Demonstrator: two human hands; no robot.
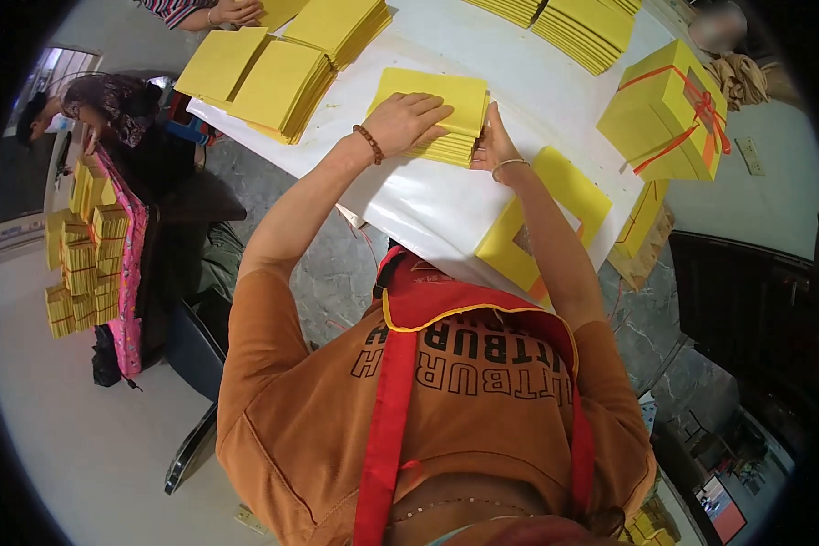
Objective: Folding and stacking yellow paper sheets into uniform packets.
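Observation:
A stack of yellow flat paper pieces (455,91), with layered edges facing me, lies on the white-covered table (400,205). My left hand (409,123) rests flat across its top, fingers stretched out and a beaded bracelet at the wrist. Against the stack's right edge stands my right hand (494,146), its fingers extended along the side and partly hidden by the stack. Under my right forearm lies a flat yellow piece with a window cut-out (493,244), partly covered by that arm.
More yellow stacks (287,86) lie at the table's far left, and others (584,36) at the far edge. A yellow box with an orange ribbon (664,114) stands at right. Far left, a person (114,109) bends by tied yellow bundles (86,264); another person's hand (237,12) shows at the top.

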